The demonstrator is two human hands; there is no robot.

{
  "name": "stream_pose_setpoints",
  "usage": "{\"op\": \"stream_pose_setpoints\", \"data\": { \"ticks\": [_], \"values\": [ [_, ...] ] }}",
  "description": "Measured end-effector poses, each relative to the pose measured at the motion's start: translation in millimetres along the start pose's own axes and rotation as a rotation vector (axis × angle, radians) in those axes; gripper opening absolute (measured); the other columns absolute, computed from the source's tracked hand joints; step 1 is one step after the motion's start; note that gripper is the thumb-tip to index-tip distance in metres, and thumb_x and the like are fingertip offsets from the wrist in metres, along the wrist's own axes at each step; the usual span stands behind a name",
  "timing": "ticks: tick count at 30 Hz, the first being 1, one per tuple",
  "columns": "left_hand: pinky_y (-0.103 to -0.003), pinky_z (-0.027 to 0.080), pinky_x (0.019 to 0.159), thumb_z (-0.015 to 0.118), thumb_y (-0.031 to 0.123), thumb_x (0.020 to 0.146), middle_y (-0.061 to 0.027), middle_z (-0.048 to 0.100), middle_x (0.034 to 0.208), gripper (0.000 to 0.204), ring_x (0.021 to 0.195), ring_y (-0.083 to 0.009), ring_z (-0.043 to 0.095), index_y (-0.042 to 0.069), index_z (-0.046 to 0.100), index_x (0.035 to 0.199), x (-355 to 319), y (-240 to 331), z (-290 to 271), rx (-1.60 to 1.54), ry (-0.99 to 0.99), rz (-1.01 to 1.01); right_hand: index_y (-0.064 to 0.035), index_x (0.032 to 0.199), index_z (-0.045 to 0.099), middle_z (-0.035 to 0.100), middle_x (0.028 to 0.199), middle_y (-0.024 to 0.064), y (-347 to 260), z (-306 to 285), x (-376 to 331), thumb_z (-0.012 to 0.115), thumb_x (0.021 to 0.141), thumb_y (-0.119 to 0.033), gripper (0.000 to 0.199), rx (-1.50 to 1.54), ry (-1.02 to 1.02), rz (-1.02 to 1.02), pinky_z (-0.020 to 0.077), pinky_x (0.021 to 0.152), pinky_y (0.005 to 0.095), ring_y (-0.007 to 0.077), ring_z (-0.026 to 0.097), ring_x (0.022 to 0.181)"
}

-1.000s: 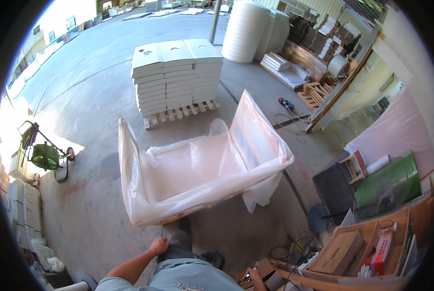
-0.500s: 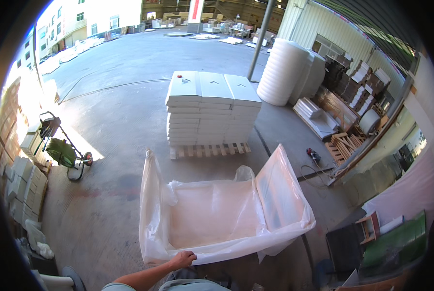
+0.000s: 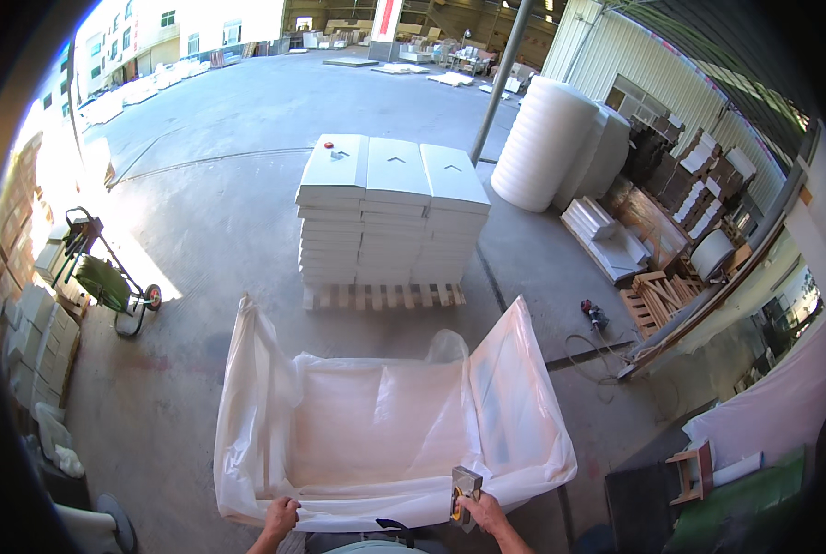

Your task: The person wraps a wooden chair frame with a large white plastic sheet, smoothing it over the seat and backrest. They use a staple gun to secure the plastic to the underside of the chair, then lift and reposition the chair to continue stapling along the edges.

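At six o'clock, lined crate [image 3: 376, 425]: left hand [image 3: 282, 516] curled closed on plastic film [image 3: 348, 510], right hand [image 3: 486, 513] gripping staple gun [image 3: 466, 484]; stapling step likely, next calling for tautness.

Single view here: a head-worn fisheye, the left one of a side-by-side pair, peering forward and down over the wearer's own shirt [image 3: 385, 547] at the bottom edge. The left hand [image 3: 282, 514] and right hand [image 3: 484, 510] sit low in frame, pretty close to the lens. The crate [image 3: 376, 425] takes up the lower middle, seen from above so you look right down into it. The stack [image 3: 395, 222] is straight ahead, farther off, and the tilt's shallow enough to catch a distant building [image 3: 159, 35] top left. Super wide too, with black corners and stuff bending near the rim.
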State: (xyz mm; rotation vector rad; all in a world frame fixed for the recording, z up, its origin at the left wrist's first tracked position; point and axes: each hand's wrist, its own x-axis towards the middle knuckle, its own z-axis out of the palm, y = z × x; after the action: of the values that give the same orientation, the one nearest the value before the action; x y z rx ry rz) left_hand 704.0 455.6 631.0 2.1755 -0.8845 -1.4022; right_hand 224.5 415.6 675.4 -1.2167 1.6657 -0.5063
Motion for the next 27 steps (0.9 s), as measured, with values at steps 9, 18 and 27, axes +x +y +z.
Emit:
{"op": "stream_pose_setpoints", "data": {
  "ticks": [9, 18, 27],
  "values": [
    [-0.036, 0.048, 0.058, 0.051, 0.026, 0.092, -0.0128, 0.062, 0.064, 0.032, 0.059, -0.0215, 0.061, -0.002, 0.067, 0.088, -25.2, 3.5, 8.6, -0.059, 0.201, -0.047, 0.0021, 0.104, 0.068, 0.071, 0.082, 0.0092, -35.3, -35.6, 120.8, 0.065, 0.088, -0.030, 0.036, -0.011, -0.171, 0.033, 0.0521, 0.073, 0.0329, 0.0182, 0.066, 0.076],
    [-0.030, 0.046, 0.050, 0.053, 0.023, 0.095, -0.0073, 0.063, 0.065, 0.028, 0.053, -0.0123, 0.056, -0.002, 0.066, 0.089, 138.6, -26.7, -20.3, 0.166, 0.098, 0.038, 0.0042, 0.106, 0.064, 0.071, 0.087, 0.0188, -16.0, 24.1, 195.5, 0.063, 0.086, -0.033, 0.042, -0.244, -0.229, 0.138, 0.0520, 0.076, 0.0376, 0.0275, 0.069, 0.082],
    [-0.046, 0.052, 0.081, 0.055, 0.025, 0.088, -0.0210, 0.070, 0.086, 0.031, 0.084, -0.0356, 0.067, -0.001, 0.068, 0.094, 354.2, -204.7, 85.5, 0.665, -0.126, -0.060, 0.0041, 0.110, 0.062, 0.069, 0.093, 0.0244, 71.7, 149.5, 299.3, 0.062, 0.087, -0.034, 0.045, -0.552, -0.440, 0.274, 0.0510, 0.082, 0.0409, 0.0374, 0.067, 0.088]
  ]
}}
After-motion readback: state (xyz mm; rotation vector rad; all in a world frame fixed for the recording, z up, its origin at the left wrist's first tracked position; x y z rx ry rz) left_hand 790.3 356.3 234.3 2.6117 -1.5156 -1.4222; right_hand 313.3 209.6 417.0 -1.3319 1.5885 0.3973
